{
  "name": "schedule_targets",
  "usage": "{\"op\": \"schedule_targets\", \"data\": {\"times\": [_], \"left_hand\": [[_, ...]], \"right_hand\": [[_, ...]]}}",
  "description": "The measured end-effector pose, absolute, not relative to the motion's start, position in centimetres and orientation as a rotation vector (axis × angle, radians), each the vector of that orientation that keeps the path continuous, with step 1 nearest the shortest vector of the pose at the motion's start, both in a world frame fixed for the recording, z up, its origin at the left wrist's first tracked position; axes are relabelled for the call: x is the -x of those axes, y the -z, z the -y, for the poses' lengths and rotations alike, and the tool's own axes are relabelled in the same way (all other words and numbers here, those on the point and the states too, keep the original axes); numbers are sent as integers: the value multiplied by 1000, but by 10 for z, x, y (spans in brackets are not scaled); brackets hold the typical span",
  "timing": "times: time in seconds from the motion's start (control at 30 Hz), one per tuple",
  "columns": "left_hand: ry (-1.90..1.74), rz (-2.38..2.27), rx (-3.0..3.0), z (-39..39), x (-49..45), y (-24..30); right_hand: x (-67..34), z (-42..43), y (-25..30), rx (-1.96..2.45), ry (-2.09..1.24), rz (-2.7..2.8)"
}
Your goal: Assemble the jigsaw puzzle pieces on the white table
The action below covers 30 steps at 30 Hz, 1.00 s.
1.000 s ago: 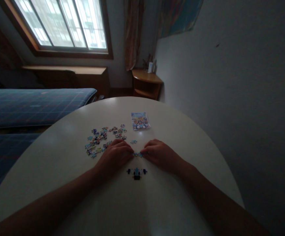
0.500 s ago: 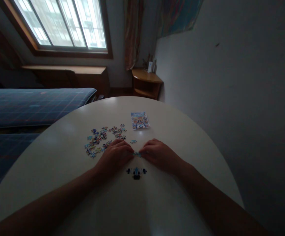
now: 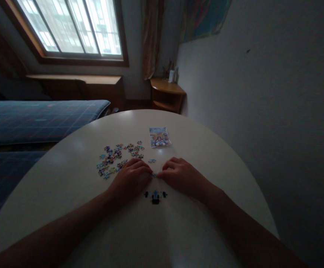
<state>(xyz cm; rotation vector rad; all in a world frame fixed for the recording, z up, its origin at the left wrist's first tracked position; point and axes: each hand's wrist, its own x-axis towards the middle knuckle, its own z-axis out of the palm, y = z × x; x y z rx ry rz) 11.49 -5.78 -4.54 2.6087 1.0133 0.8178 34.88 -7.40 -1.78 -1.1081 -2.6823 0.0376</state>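
Small light-blue jigsaw puzzle pieces (image 3: 154, 175) lie between my two hands at the middle of the table. My left hand (image 3: 135, 175) is closed, with its fingertips pinched on their left end. From the other side my right hand (image 3: 180, 175) reaches in, its fingers curled and its fingertips on the right end. How the pieces join is too small to tell. Just beyond the hands rests a single blue puzzle piece (image 3: 152, 161). Nearer to me sits a small dark and blue shape (image 3: 155, 196), several joined pieces by its look.
Loose puzzle pieces (image 3: 110, 159) are scattered left of centre on the round white table (image 3: 206, 149). A colourful printed packet (image 3: 159, 137) lies farther back. Left of the table is a bench with a plaid cushion (image 3: 39, 121); a wall (image 3: 262, 111) rises on the right.
My right hand's fingers have shifted slightly, and less of the pieces shows between the hands. My left hand stays nearly in place.
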Motion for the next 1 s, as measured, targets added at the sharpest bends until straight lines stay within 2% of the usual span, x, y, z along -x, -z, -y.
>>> {"op": "schedule_targets", "data": {"times": [0.27, 0.47, 0.77, 1.0], "left_hand": [[-648, -691, -2818, 63, -109, 37], [-467, -623, -2873, 63, -105, 28], [-503, -618, -2859, 61, -101, 29], [-456, -494, -2871, 61, -103, 26]], "right_hand": [[-373, 72, 6, 1102, -425, 2475], [-382, 67, 10, 1138, -423, 2499], [-383, 65, 14, 1147, -420, 2475], [-419, 58, 6, 1440, -494, 2324]]}}
